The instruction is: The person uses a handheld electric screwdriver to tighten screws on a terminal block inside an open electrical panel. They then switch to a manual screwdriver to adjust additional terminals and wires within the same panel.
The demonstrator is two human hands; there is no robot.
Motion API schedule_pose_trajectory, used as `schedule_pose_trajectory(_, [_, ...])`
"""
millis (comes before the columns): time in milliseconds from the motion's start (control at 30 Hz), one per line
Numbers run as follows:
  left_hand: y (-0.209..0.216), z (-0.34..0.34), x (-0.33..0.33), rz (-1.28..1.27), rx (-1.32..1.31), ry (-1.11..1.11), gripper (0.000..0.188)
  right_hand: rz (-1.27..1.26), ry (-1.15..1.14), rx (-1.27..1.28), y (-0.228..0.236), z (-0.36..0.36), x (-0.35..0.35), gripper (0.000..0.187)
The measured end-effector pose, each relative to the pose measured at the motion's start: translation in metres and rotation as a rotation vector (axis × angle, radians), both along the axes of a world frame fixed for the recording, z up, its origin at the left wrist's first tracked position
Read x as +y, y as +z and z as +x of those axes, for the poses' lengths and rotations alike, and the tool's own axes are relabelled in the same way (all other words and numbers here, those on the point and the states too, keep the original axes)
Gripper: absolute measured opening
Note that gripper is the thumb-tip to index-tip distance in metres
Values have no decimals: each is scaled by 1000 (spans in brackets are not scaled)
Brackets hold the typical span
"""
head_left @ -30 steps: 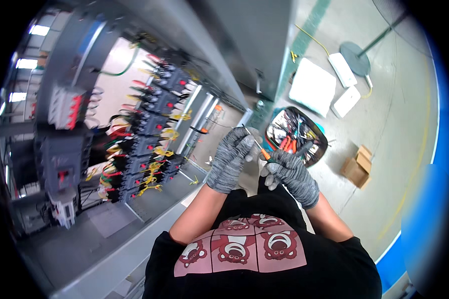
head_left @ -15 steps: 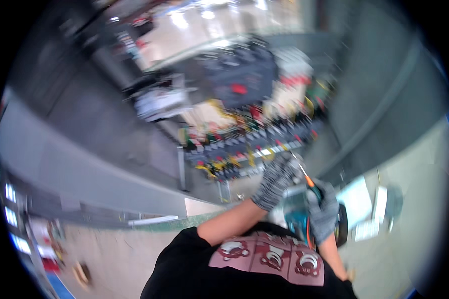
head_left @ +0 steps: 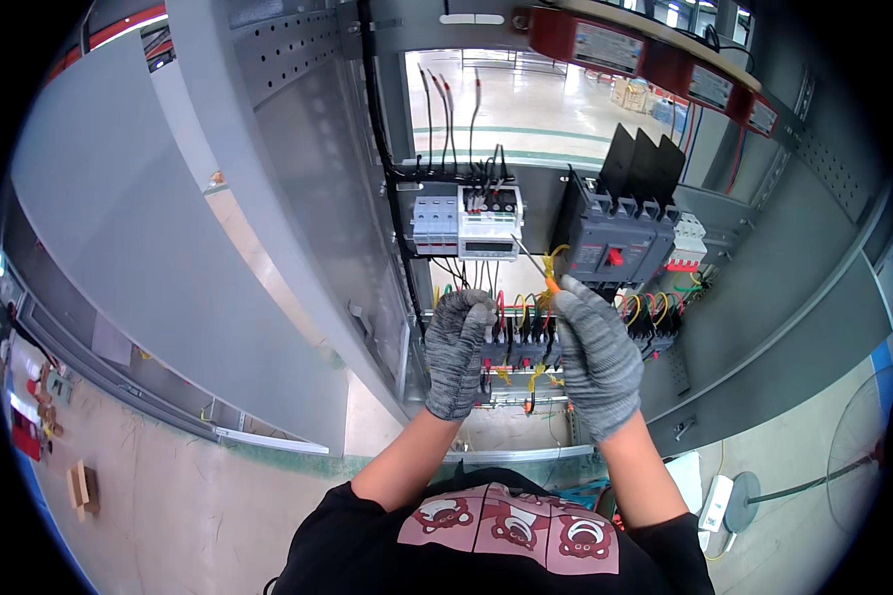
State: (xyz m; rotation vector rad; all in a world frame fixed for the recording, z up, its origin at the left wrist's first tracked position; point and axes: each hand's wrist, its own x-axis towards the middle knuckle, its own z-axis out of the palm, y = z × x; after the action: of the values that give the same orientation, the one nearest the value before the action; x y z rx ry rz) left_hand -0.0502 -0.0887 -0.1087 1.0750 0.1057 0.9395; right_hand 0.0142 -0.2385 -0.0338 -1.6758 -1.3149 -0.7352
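Observation:
My right hand point(head_left: 599, 362), in a grey knit glove, grips a screwdriver point(head_left: 553, 286) with an orange handle end. Its thin shaft slants up and left, the tip near the lower right corner of a white meter module point(head_left: 489, 246). In a matching glove, my left hand point(head_left: 456, 352) is raised below that module with its fingers curled in; what they hold, if anything, is hidden. Left of the module sits a light grey breaker block point(head_left: 435, 226). Thin wires hang from both units. Behind my hands runs a row of small breakers point(head_left: 526, 349) with coloured wires.
A large dark breaker point(head_left: 615, 243) with a red switch and upright black barriers stands to the right, beside a small white breaker point(head_left: 687, 243). Grey cabinet walls point(head_left: 308, 198) flank both sides. Red-brown labelled blocks point(head_left: 605, 45) cross the top. A fan point(head_left: 853, 461) stands at right.
The view has swung and sharpened, bringing the upper meter area ahead. Both hands have risen into the cabinet; the screwdriver, held lower right before, now points up at the white module.

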Motion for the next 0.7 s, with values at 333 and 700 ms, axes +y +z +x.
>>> schedule_pose_trajectory(333, [15, 21, 22, -141, 6, -317, 29, -79, -67, 12, -22, -4, 62, 41])
schedule_pose_trajectory(700, [7, 40, 30, -530, -201, -599, 20, -55, -137, 143, -30, -20, 76, 32])
